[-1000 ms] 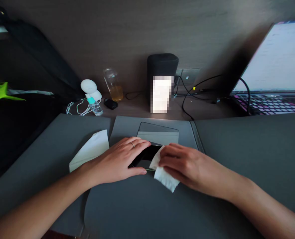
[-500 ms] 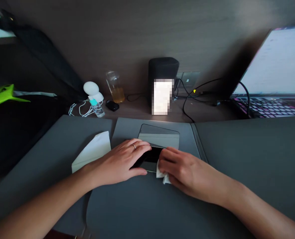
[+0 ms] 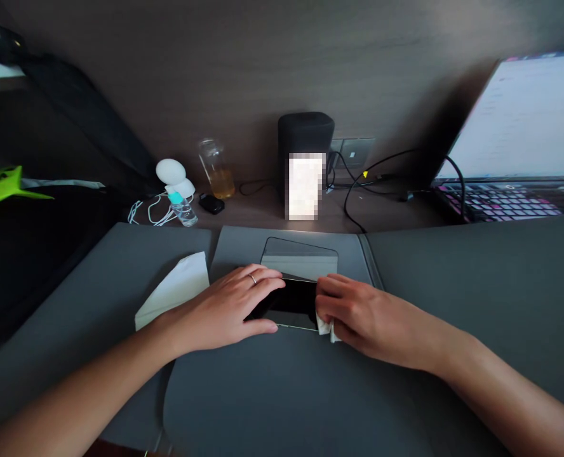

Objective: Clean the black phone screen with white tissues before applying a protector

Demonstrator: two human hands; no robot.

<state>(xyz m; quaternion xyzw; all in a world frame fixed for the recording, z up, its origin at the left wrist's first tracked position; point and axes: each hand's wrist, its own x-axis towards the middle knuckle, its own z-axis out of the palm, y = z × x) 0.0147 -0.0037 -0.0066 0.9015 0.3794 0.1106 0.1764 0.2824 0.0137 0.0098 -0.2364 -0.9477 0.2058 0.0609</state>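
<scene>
A black smartphone point(image 3: 294, 304) lies flat on the grey mat, its glossy face up. My left hand point(image 3: 237, 304), with a ring on one finger, grips the phone's left end, fingers at the far edge and thumb at the near edge. Closed fingers of my right hand point(image 3: 353, 314) hold a crumpled white tissue point(image 3: 326, 327) at the phone's right end. Just behind the phone lies a clear, dark-rimmed rectangular sheet point(image 3: 301, 254), partly covered by it. A folded white paper point(image 3: 174, 289) sits left of my left hand, and my forearm overlaps its near edge.
On the shelf behind stand a black speaker point(image 3: 305, 130), a glass bottle point(image 3: 219, 174) of amber liquid, a small spray bottle point(image 3: 184, 211), a black fob point(image 3: 211, 203) and a white round device point(image 3: 171, 171). Black cables point(image 3: 353, 209) run toward a laptop point(image 3: 515, 197) at right.
My right hand has slid right with the tissue along the phone, uncovering more of its dark face. My left hand keeps its grip. The whole view has shifted slightly.
</scene>
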